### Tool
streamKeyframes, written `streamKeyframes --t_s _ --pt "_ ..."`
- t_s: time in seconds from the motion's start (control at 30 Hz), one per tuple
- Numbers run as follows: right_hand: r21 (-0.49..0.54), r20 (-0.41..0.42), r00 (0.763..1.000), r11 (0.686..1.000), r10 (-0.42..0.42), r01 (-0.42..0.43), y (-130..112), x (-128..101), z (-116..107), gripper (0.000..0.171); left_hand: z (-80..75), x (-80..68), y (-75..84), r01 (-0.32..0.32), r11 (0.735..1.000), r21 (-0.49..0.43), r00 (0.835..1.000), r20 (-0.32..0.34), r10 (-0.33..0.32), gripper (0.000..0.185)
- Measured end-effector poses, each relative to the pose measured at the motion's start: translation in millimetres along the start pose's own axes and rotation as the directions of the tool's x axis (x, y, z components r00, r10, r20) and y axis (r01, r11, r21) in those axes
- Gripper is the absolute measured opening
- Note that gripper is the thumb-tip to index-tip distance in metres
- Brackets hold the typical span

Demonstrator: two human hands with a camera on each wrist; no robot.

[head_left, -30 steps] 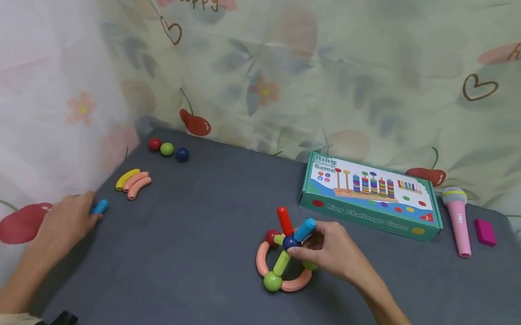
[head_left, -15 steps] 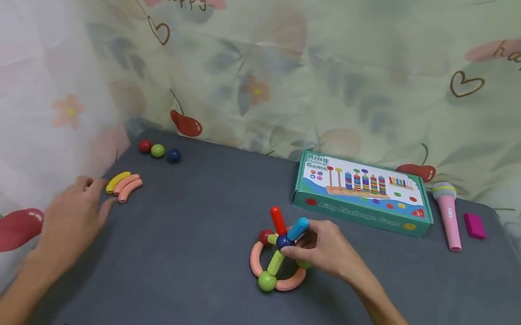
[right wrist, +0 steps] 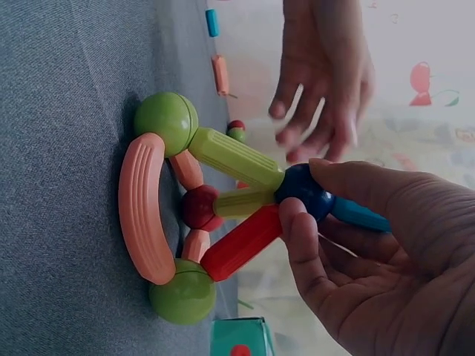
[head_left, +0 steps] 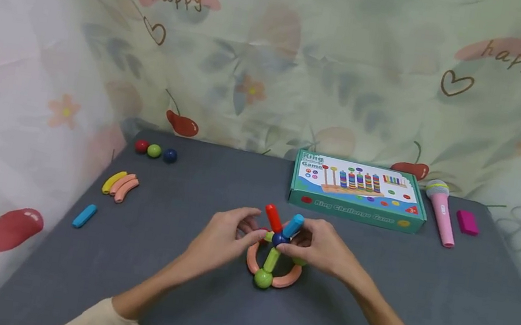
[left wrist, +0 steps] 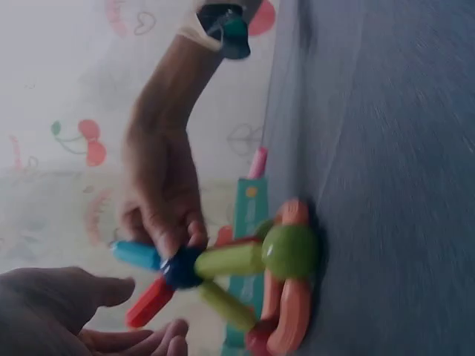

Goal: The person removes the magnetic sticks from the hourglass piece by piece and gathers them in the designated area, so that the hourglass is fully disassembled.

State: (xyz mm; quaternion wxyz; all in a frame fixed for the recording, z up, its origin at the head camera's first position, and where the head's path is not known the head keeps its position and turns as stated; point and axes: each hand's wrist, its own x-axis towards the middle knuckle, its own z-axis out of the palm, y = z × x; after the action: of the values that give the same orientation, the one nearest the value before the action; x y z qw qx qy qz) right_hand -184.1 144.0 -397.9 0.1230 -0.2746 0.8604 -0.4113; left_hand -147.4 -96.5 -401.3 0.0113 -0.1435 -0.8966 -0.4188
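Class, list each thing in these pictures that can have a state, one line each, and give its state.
Stick-and-ball structure: assembled, standing on the table.
Dark blue ball: raised at the top, sticks joined to it.
Right hand: pinches the dark blue ball.
Left hand: fingers loosely spread beside the red stick, holding nothing.
Game box: closed, lying flat.
Loose blue stick: lying flat, apart.

My right hand pinches the dark blue ball at the hub of the toy. A blue stick, red stick and lime stick radiate from it. The lime stick meets a green ball on the grey table. My left hand hovers just beside, fingers relaxed.
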Motion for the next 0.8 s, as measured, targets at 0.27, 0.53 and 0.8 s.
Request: streamKeyframes --t_s 0.27,0.53,0.8 --pt "-0.008 0.002 1.000 1.000 0.008 -0.008 2.5 0.8 -1.5 0.027 25.7 13.1 5.4 0.031 0.987 -0.157 0.996 -0.072 -0.043 0.037" --pt "-0.008 -0.004 1.000 1.000 0.010 -0.010 1.4 1.3 -1.1 0.022 27.6 13.7 6.5 0.010 0.973 -0.231 0.995 -0.095 -0.033 0.029" --pt "-0.015 -0.009 1.000 0.999 0.030 -0.030 0.3 1.6 -1.3 0.020 27.7 16.2 9.8 -0.007 0.980 -0.200 0.997 -0.082 -0.010 0.037"
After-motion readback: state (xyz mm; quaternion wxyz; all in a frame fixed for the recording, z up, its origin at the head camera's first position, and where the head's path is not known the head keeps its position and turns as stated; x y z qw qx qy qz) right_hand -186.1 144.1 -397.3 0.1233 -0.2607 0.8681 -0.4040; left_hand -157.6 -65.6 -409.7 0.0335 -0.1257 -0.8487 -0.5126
